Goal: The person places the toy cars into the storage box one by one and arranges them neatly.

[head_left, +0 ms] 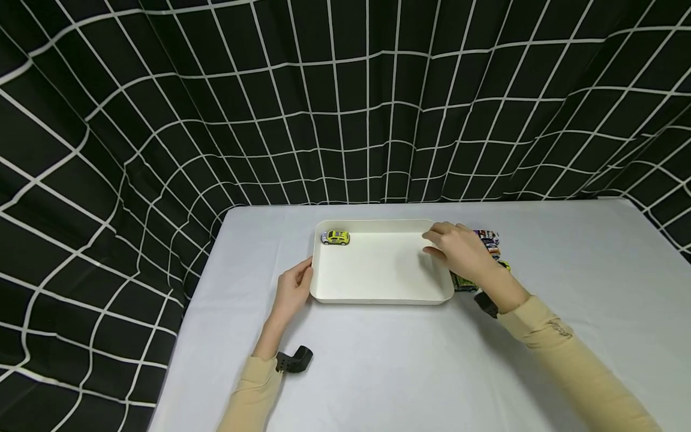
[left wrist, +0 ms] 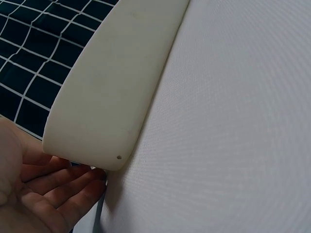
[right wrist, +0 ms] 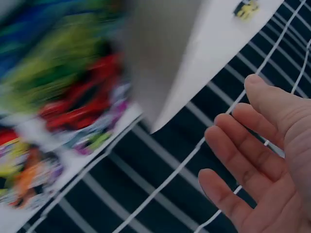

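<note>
A shallow white tray (head_left: 382,264) lies on the table with a small yellow toy car (head_left: 336,238) in its back left corner. My left hand (head_left: 293,288) rests its fingers against the outside of the tray's left end. In the left wrist view, those fingers (left wrist: 80,191) lie fairly straight beside the tray's wall (left wrist: 104,87). Over the tray's right part hovers my right hand (head_left: 459,249), thumb and fingers apart and holding nothing. The right wrist view also shows that hand's fingers (right wrist: 243,155) loosely spread, with the toy car (right wrist: 246,8) far off at the top.
Several colourful toy cars (head_left: 488,240) stand on the table just right of the tray, partly hidden under my right hand and wrist. Among them a red car (right wrist: 87,94) shows blurred. A black curtain with white grid lines (head_left: 351,120) hangs behind the white-covered table (head_left: 378,366).
</note>
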`<move>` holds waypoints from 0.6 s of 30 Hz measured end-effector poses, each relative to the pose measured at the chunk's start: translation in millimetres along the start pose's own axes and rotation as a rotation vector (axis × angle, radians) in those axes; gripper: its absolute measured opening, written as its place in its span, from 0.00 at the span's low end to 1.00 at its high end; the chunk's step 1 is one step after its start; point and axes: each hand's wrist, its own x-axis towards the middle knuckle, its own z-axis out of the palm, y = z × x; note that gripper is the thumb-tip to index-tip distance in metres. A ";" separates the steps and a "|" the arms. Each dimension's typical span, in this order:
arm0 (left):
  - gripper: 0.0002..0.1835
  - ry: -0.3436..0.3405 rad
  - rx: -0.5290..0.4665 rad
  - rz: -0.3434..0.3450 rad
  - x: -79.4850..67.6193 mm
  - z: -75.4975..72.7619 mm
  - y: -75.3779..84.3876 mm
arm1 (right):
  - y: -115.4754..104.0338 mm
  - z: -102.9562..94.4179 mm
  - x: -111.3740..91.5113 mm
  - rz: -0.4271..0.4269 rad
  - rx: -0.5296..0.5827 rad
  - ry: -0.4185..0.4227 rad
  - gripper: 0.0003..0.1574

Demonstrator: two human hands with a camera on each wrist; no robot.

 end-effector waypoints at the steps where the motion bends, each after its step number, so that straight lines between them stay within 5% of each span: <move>1: 0.18 -0.003 -0.002 0.002 -0.4 -0.1 0.1 | 4.2 -1.0 -8.0 0.004 0.003 0.011 0.16; 11: 0.18 -0.024 -0.013 -0.033 -1.9 0.7 0.6 | 36.6 -4.6 -80.2 -0.016 0.038 0.072 0.17; 18: 0.18 -0.036 -0.036 -0.019 -9.6 -3.4 29.3 | 43.7 -7.3 -110.0 0.005 0.025 0.065 0.21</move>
